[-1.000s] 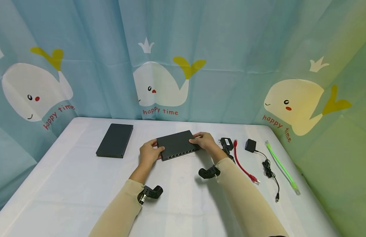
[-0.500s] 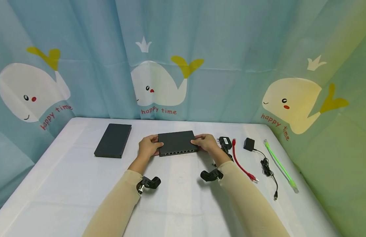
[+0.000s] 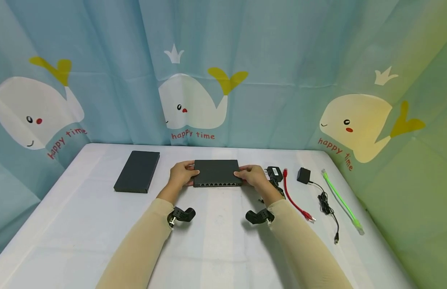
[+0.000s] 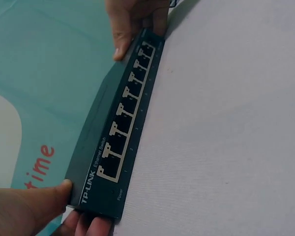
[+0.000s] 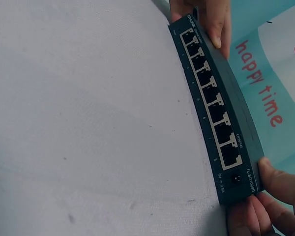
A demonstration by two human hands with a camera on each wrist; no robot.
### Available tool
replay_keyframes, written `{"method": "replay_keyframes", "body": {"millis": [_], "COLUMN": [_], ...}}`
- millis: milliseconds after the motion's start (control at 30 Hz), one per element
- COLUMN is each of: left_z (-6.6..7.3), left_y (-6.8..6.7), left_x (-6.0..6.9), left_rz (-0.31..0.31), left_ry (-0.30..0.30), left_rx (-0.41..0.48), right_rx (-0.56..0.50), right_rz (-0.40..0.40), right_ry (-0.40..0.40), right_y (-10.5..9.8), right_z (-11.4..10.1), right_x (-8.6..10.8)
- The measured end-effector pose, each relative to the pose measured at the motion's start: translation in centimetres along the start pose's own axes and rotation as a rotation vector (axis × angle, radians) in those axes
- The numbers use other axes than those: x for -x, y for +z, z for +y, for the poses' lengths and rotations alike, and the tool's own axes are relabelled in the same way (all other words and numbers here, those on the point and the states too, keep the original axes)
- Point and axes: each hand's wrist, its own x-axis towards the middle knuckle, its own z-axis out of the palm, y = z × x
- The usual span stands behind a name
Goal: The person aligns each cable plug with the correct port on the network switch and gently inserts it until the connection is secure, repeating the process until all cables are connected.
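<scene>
A black TP-LINK Ethernet switch is level in both hands near the middle of the table, its row of ports toward me. My left hand grips its left end, thumb on top and fingers at the side and below. At the other end my right hand holds it the same way. In the left wrist view the port face shows the TP-LINK lettering. The right wrist view shows a round power socket beside the last port. Whether the switch touches the table cannot be told.
A second flat black box lies at the left on the white table. To the right are a black plug adapter, a red cable, another black adapter with a bundled cord, and a green cable. A curtain hangs behind.
The Ethernet switch has turned from a slant to square with the table, its port side now facing me. Both hands have kept their hold, and the view has shifted slightly.
</scene>
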Motion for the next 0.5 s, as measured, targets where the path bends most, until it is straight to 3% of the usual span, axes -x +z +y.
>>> {"method": "replay_keyframes", "body": {"millis": [500], "left_z": [0.75], "left_y": [-0.10], "left_x": [-0.39], "left_rz": [-0.015], "left_ry": [-0.029], "left_rx": [0.007], "right_rx": [-0.062], "right_rz": [-0.030], "right_ry": [-0.009], "right_y": [-0.27], "right_z": [-0.12], "right_x": [0.51]}}
